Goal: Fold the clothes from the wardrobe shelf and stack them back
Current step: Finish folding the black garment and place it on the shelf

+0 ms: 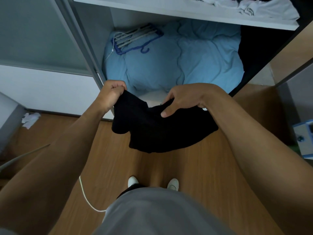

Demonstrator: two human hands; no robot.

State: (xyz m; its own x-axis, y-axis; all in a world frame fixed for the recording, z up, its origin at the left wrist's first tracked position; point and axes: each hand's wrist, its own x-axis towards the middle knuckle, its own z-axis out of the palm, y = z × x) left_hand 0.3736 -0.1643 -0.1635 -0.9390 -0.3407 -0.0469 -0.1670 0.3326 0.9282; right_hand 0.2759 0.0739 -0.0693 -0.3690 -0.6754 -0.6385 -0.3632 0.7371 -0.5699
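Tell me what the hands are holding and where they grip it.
Both hands hold one black knitted garment in the air. The left hand pinches its upper left edge; the right hand grips the upper right edge.

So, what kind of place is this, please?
Probably a bedroom, at an open wardrobe: a shelf of loose clothes, a blue duvet with hangers below, and a wooden floor.

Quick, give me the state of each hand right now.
Left hand: closed, gripping one edge of the black garment.
Right hand: closed, holding the garment's other side, thumb on top.
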